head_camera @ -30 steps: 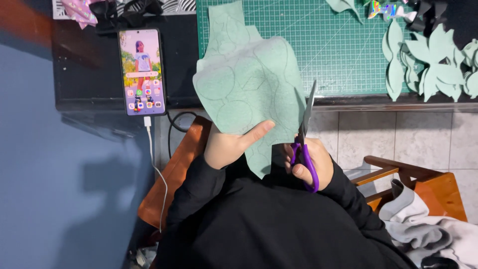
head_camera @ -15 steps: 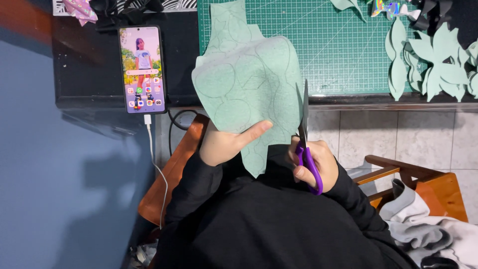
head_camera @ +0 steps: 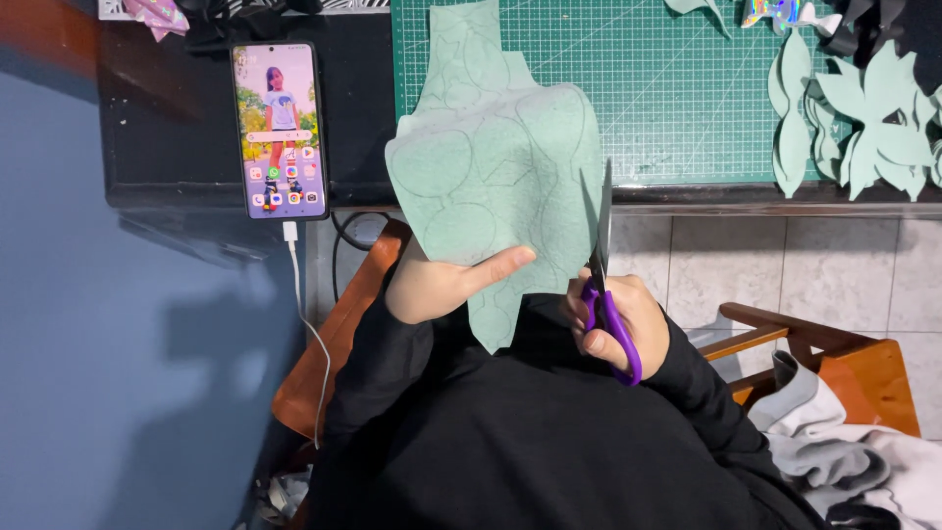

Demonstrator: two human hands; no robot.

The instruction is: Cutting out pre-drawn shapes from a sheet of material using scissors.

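My left hand [head_camera: 446,285] pinches the lower edge of a pale green sheet [head_camera: 496,172] marked with drawn leaf outlines, thumb lying across its front. The sheet stands up between me and the table. My right hand [head_camera: 618,324] grips purple-handled scissors [head_camera: 601,265], blades pointing away from me along the sheet's right edge. The blades look nearly closed, right against the sheet's edge. Both arms wear black sleeves.
A green cutting mat [head_camera: 667,88] lies on the black table. Several cut pale green leaf shapes [head_camera: 863,108] sit at its right. A phone [head_camera: 279,128] with a lit screen and a white cable [head_camera: 299,294] lies left. A wooden chair [head_camera: 844,363] with grey cloth stands at right.
The scissors have moved a little farther along the sheet's right edge and the blades have come together. The sheet has turned slightly in my left hand.
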